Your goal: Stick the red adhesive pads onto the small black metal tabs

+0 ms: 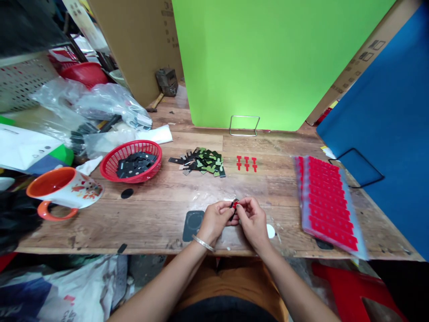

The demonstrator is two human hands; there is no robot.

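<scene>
Fingers (222, 205) of left hand (212, 220) and right hand (255, 221): pinching a small black piece (231, 218) with a red bit (235, 204) on it, low over the counter (281, 176). Partly hidden; can't tell if stuck down. Probably light, thin, fairly stiff, easy to fumble. Best gripped by side edges, clear of the red. Beyond: black-and-green heap (209, 163), six red tabs (246, 158) beside it. Left: red basket (155, 171) of dark parts (137, 164). Right: red-tab sheets (328, 197).
</scene>
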